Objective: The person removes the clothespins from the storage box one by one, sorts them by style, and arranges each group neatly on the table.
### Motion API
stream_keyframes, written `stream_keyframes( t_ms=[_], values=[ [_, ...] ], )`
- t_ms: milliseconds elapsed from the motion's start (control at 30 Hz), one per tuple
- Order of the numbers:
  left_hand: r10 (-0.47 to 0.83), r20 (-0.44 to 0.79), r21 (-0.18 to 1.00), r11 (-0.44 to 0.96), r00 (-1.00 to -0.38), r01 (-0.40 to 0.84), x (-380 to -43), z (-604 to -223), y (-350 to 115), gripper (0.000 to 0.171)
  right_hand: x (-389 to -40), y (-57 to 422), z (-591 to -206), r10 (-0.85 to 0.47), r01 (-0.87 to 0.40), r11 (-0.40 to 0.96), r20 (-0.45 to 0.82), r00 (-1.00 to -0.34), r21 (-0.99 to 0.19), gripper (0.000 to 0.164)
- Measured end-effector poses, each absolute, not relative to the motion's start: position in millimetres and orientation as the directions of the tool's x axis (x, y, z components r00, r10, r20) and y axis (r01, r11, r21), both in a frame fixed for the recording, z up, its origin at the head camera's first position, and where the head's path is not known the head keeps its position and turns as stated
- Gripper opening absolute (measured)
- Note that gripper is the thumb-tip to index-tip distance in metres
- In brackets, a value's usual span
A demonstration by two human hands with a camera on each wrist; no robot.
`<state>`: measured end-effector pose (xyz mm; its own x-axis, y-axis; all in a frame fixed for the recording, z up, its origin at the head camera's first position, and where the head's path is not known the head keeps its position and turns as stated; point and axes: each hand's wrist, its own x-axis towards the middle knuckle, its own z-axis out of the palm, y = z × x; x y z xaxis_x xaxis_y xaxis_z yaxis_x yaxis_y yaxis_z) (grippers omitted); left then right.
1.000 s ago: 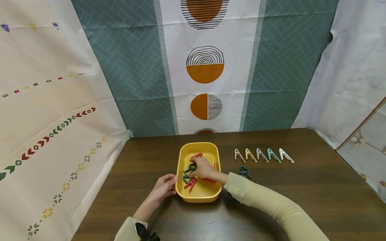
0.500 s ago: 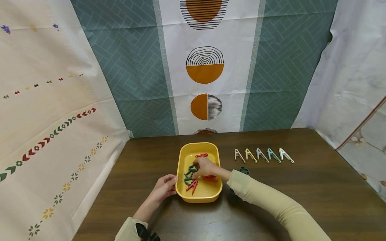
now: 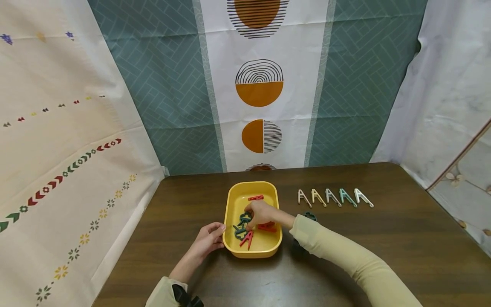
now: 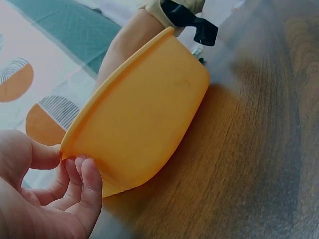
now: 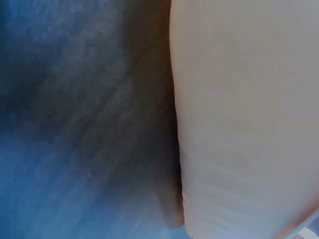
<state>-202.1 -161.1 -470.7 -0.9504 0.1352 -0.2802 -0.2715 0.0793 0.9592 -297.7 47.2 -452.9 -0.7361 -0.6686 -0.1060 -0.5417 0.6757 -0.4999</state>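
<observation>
My left hand pinches the rim of a yellow plastic tub at its left side. In the left wrist view, the thumb of this hand lies on the rim and the fingers curl below it. Reaching into the tub, my right hand has its thumb and fingers bent round dark green flower-shaped clips bunched together. Its fingertips are partly hidden among them. A red clothespin lies against the bunch. More red clothespins, one at the back and others beneath the wrist, lie on the tub's floor.
Several pale and coloured clothespins stand in a row on the brown table, right of the tub. A dark green clip lies below the row, partly behind the right sleeve. Patterned cloth hangs behind the table.
My right hand has drawn slightly right and toward me inside the tub. The green clips and the nearest red clothespin have shifted with it. My left hand stays at the rim.
</observation>
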Motion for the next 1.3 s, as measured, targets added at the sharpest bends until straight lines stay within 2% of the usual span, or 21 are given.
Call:
stream_keyframes(
  t_ms=[333,567,800,1100,1300],
  values=[
    [0.116,-0.286,0.957,0.079,-0.951,-0.278,-202.8,-471.9,-161.4,0.032,-300.0,48.3,-453.5,-0.678,-0.562,0.696,-0.153,-0.719,-0.446,0.063],
    [0.132,-0.29,0.956,0.072,-0.948,-0.283,-200.2,-467.8,-160.5,0.035,-302.2,51.1,-455.1,-0.69,-0.557,0.678,-0.155,-0.707,-0.48,0.062],
    [0.125,-0.297,0.954,0.067,-0.946,-0.291,-201.0,-468.8,-160.8,0.036,-301.4,53.7,-453.3,-0.696,-0.531,0.634,-0.117,-0.708,-0.563,0.061],
    [0.149,-0.31,0.95,0.079,-0.939,-0.302,-190.7,-447.1,-156.4,0.036,-301.3,61.2,-445.3,-0.677,-0.497,0.586,-0.048,-0.734,-0.64,0.06],
    [0.151,-0.297,0.954,0.076,-0.943,-0.288,-190.0,-445.5,-156.7,0.035,-303.8,69.6,-436.7,-0.654,-0.448,0.528,-0.008,-0.756,-0.722,0.061]
  ],
)
